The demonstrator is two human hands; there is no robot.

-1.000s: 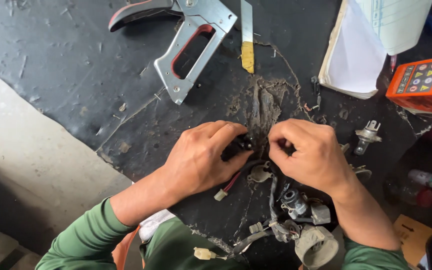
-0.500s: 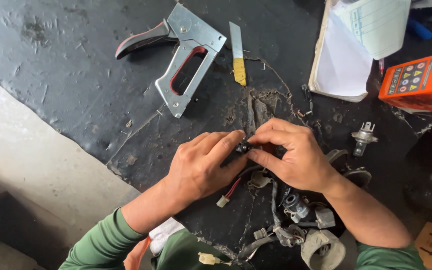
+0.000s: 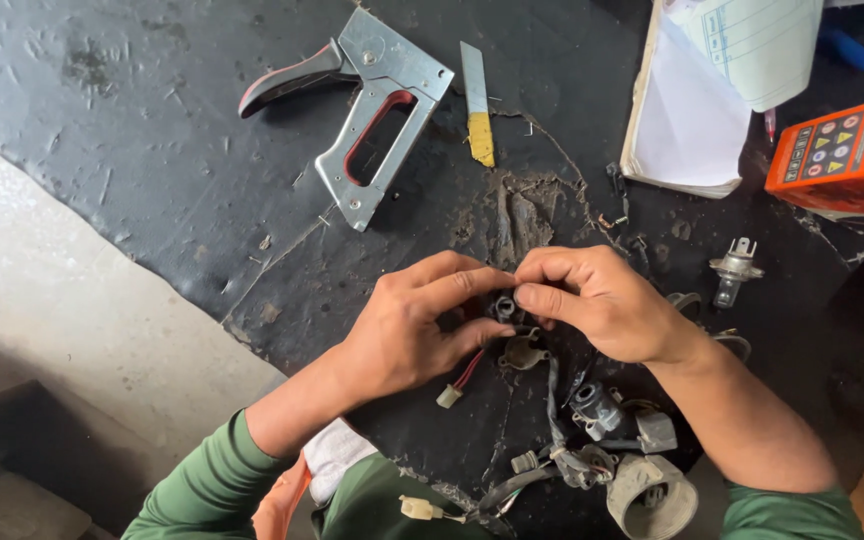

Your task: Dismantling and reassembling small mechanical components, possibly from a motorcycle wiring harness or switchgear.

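Between both sets of fingertips sits a small dark socket (image 3: 503, 306): the left hand (image 3: 412, 330) pinches it from one side, the right hand (image 3: 592, 305) from the other, apparently seating or twisting it (detail is hidden). Its wire harness (image 3: 552, 400) trails below the fingers. Next likely needs steady, opposed pressure. A staple gun (image 3: 367, 110) lies well beyond.

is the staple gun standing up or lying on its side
Lying on its side. The staple gun rests flat on the black work surface, its handle opening facing the camera, untouched by either hand.
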